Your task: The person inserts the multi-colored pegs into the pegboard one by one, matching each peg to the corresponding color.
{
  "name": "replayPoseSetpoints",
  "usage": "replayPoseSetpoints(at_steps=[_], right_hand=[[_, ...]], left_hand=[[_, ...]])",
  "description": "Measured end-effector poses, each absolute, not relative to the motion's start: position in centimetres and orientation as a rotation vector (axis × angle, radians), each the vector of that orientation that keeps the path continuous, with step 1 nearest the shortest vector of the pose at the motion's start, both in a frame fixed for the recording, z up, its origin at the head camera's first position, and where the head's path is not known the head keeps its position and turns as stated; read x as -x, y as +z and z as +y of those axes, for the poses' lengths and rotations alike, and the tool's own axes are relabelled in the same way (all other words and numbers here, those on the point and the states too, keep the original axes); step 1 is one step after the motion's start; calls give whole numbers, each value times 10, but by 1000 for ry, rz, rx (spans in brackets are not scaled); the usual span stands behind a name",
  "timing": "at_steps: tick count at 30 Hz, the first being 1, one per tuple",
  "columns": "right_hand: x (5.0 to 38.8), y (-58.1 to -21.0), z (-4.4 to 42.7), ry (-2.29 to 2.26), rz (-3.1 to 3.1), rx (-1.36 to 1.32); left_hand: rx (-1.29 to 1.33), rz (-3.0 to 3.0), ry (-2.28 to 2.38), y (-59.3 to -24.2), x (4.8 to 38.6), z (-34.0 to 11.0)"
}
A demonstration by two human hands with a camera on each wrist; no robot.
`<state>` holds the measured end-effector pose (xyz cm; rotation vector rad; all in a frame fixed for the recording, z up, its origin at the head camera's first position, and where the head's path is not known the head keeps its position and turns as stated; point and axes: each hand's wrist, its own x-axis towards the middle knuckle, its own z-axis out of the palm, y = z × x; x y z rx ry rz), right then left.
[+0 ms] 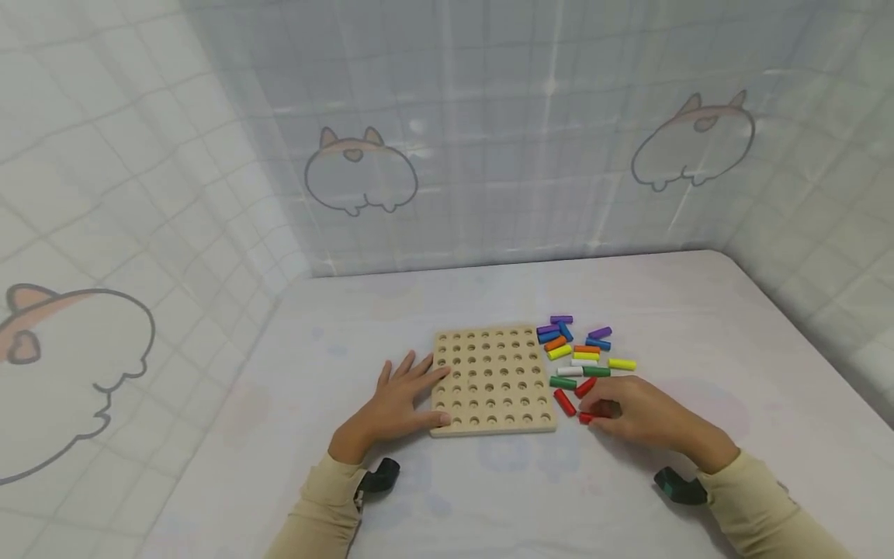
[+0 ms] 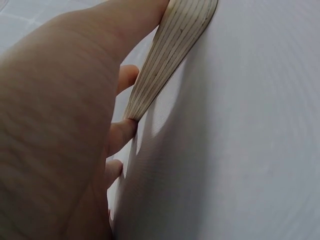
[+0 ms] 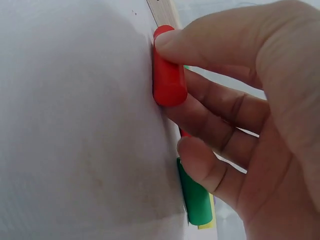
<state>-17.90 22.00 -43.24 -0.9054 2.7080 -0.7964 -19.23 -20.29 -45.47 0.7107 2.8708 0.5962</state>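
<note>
A square wooden pegboard (image 1: pixel 479 379) with rows of round holes lies flat on the table. My left hand (image 1: pixel 398 404) rests at its left side, fingers spread, with thumb and index finger over the board's edge; the left wrist view shows the board's layered side (image 2: pixel 172 50) against the fingers. Right of the board, my right hand (image 1: pixel 639 411) pinches a red peg (image 3: pixel 170 70), thumb on top and fingers behind it, the peg low at the table surface. Two more red pegs (image 1: pixel 565 402) lie near these fingertips. A green peg (image 3: pixel 196 195) sits below the curled fingers in the right wrist view.
Loose pegs lie right of the board: several purple (image 1: pixel 562 319), blue (image 1: pixel 598 344), orange (image 1: pixel 587 349), yellow (image 1: pixel 621 364), white (image 1: pixel 569 372) and green (image 1: pixel 563 383). A patterned curtain (image 1: pixel 482 194) stands behind the table. Dark devices (image 1: pixel 380 475) are strapped at both wrists.
</note>
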Motion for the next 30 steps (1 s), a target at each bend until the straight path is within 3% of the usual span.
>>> replayPoseSetpoints(at_steps=[19,30], right_hand=[[183,-434,228,-1348,2637,601],[205,-432,217,-1546,2628,534]], left_hand=[[-728,2866,627,-460,192,-200],[-736,2887,645,-459,193,-204]])
